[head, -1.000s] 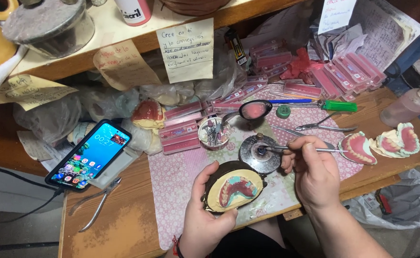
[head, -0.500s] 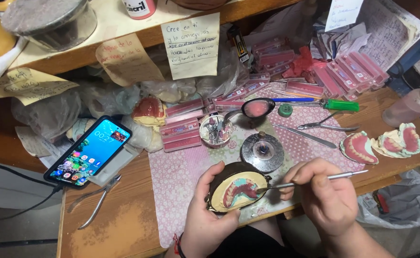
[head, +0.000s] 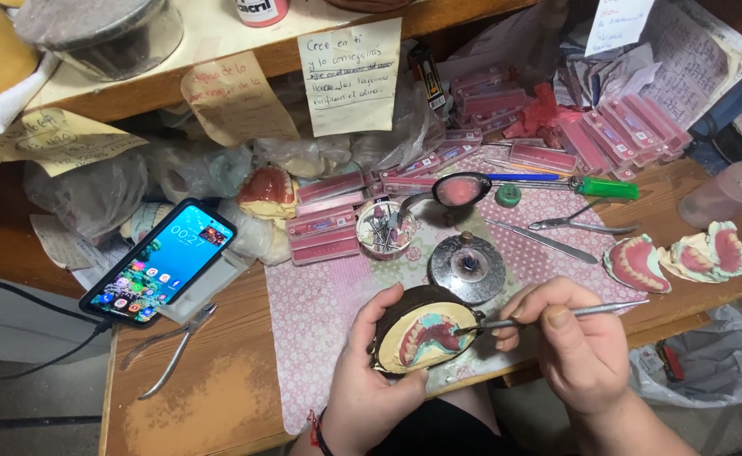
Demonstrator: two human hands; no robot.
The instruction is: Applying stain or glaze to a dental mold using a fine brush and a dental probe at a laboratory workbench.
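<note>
The denture mould (head: 424,339), cupped in the closed left hand (head: 371,384), is being worked with the thin metal tool (head: 548,317) pinched in the right hand (head: 575,348), whose tip touches the pink wax and seemingly needs steady, fine pressure next.

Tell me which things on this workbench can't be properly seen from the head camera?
- Underside of the dental cast: covered by the left hand cupping it.
- Tip of the metal tool in the right hand: too small to tell its shape.
- Grey-lidded container: cut off by the top edge.
- Small round dish: contents too small.

phone (head: 158,262) lies left of the mat (head: 320,304), pliers (head: 168,348) before it.
</note>
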